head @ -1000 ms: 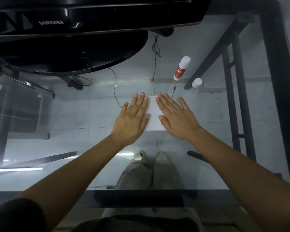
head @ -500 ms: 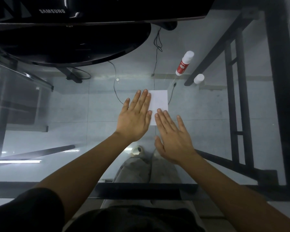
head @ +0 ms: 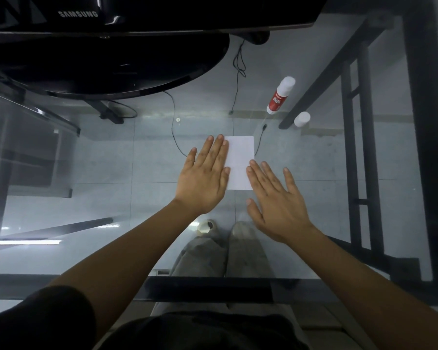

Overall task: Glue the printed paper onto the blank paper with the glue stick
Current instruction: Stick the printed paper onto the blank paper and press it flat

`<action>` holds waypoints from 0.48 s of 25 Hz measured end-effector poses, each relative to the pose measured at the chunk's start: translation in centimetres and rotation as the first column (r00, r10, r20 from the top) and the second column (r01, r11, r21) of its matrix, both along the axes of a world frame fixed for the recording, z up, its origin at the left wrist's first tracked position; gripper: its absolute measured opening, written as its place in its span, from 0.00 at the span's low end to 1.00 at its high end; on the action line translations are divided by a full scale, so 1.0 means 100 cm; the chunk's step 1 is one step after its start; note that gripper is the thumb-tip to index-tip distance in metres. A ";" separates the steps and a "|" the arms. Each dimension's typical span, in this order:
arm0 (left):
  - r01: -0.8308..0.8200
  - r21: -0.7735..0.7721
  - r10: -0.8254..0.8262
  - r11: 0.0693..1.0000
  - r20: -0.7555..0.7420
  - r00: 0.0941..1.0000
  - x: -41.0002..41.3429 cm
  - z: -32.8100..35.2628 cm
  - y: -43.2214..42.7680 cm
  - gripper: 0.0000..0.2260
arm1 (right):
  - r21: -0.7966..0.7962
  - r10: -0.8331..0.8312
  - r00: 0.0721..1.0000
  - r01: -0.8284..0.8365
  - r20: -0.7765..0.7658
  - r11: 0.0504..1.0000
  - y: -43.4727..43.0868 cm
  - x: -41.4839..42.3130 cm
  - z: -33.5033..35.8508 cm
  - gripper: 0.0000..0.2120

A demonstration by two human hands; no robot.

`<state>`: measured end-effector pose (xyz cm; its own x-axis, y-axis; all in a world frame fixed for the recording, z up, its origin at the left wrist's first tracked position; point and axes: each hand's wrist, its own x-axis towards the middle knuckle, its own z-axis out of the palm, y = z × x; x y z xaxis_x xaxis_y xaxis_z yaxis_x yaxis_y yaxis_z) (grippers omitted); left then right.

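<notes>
1. Head view: a white paper (head: pixel 240 161) lies flat on the glass table (head: pixel 339 173), about in the middle, in front of the person.
2. The left hand (head: pixel 204 179) lies flat and spread, palm down, with nothing grasped. Its fingers (head: pixel 223 150) cover the left edge of the paper.
3. The right hand (head: pixel 276 200) is also flat and spread, palm down, and grasps nothing. It is at the near right corner of the paper; the tips of its first fingers (head: pixel 253 173) touch or overlap the right edge.
4. Whether the white paper is one sheet or two sheets on top of each other, I cannot tell. No print is visible on the upper side.
5. The glue stick (head: pixel 280 96), red with white ends, lies on its side on the table, far behind the paper and to the right, well apart from both hands.
6. A small white cap (head: pixel 302 119) stands near the glue stick, a little more to the right.
7. At the far edge of the table stands a black monitor (head: pixel 137 11) on a round black base (head: pixel 106 64).
</notes>
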<state>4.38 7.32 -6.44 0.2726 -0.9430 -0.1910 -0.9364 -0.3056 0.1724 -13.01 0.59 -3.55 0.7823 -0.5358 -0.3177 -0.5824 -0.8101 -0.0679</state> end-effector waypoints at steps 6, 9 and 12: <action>0.008 0.006 -0.007 1.000 -0.011 1.000 0.000 0.002 0.000 0.26 | 0.025 -0.024 0.997 0.022 0.078 0.999 0.004 0.029 -0.008 0.28; 0.004 0.003 -0.004 1.000 -0.012 1.000 0.000 0.001 0.000 0.27 | -0.040 -0.032 0.997 0.035 0.070 0.999 -0.006 0.011 -0.012 0.29; 0.007 -0.004 -0.007 1.000 -0.013 1.000 0.000 0.002 0.000 0.26 | -0.054 -0.067 0.994 0.072 0.087 0.996 -0.008 0.015 -0.011 0.29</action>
<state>4.35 7.30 -6.23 0.2635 -0.9455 -0.1911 -0.9361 -0.2985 0.1860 -11.56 -0.26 -4.67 0.7655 -0.6049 -0.2194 -0.6313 -0.7719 -0.0747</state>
